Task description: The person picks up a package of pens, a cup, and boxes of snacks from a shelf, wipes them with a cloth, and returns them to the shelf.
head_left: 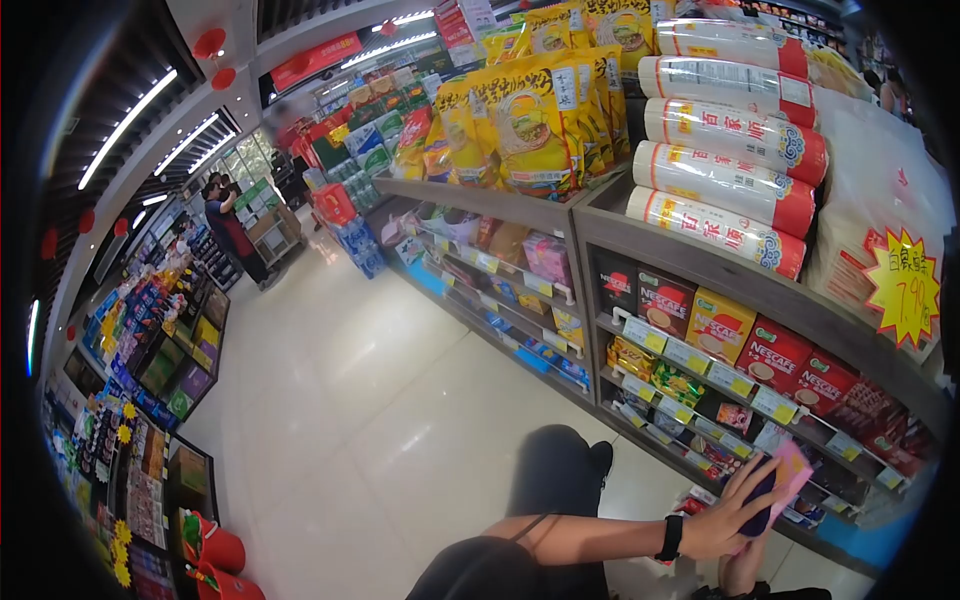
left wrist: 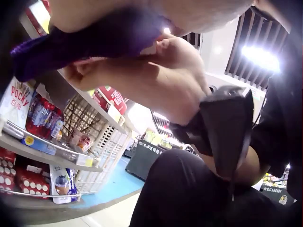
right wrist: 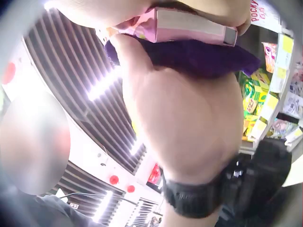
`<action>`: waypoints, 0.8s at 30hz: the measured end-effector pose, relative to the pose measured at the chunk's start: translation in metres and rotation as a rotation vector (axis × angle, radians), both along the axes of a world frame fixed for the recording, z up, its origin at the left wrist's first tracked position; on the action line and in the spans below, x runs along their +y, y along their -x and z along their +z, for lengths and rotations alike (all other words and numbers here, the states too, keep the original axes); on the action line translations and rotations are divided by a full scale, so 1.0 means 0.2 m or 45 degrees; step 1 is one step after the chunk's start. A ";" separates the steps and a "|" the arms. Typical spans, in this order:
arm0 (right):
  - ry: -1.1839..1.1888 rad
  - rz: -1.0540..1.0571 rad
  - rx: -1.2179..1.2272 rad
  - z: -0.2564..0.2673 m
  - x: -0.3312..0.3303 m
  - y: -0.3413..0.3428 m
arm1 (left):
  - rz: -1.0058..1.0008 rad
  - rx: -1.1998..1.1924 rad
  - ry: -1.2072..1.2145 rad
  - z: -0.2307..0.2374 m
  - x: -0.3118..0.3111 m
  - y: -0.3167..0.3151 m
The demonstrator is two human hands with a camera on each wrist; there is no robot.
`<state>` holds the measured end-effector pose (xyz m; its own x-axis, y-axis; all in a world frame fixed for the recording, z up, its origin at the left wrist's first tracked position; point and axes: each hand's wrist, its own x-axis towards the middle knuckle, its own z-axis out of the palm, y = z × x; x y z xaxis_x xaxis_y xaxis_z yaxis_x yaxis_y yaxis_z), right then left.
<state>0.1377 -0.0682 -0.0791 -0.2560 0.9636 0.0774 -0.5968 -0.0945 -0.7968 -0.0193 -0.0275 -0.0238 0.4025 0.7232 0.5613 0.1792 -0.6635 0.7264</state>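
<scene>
A pink box (head_left: 795, 468) and a dark purple cloth (head_left: 762, 508) are together between both hands, low in front of the shelf. My left hand (head_left: 718, 522), with a black band at the wrist, holds the cloth against the box. Seen from the right wrist, its thumb lies over the cloth (right wrist: 199, 59). My right hand (head_left: 740, 570) comes from below and grips the pink box (right wrist: 189, 27), whose pale side faces that camera. Much of the box is hidden by fingers and cloth.
Shelves beside me carry Nescafe boxes (head_left: 770, 352), noodle packs (head_left: 725, 180) and yellow bags (head_left: 530, 130) on top. A Pocky pack (left wrist: 16, 104) stands near the hands. Goods racks (head_left: 160, 350) line the left of the tiled aisle (head_left: 330, 400). A person (head_left: 232, 230) stands far down it.
</scene>
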 end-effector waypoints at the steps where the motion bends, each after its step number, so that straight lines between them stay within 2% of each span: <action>1: -0.018 0.025 -0.047 0.01 -0.02 0.04 | 0.060 0.021 -0.010 0.03 0.03 0.01; 4: -0.100 0.059 -0.178 0.06 -0.07 0.14 | 0.253 0.042 -0.084 0.09 0.14 0.06; 7: -0.205 0.016 -0.277 0.11 -0.07 0.18 | 0.090 0.002 0.041 0.10 0.18 0.14; 8: -0.241 -0.010 -0.303 0.13 -0.07 0.19 | 0.139 -0.026 0.012 0.08 0.17 0.10; 11: -0.310 -0.146 -0.339 0.17 -0.02 0.15 | 0.054 0.014 0.054 0.08 0.08 0.03; 12: -0.263 -0.189 -0.319 0.10 0.00 0.09 | -0.035 0.022 0.113 0.07 0.05 0.02; 13: -0.118 -0.351 -0.320 0.24 0.02 0.12 | -0.141 0.003 0.141 0.05 0.03 0.01; 15: -0.025 -0.419 -0.218 0.00 0.08 -0.07 | -0.274 -0.099 0.255 0.03 -0.02 0.00; 16: -0.076 -0.511 -0.351 0.03 0.08 -0.07 | -0.280 -0.110 0.268 0.03 -0.03 -0.01; 21: -0.107 -0.505 -0.344 -0.02 0.12 -0.14 | -0.293 -0.245 0.342 0.05 -0.04 0.02; 24: -0.056 -0.562 -0.330 0.08 0.13 -0.10 | -0.292 -0.232 0.181 0.05 -0.05 0.04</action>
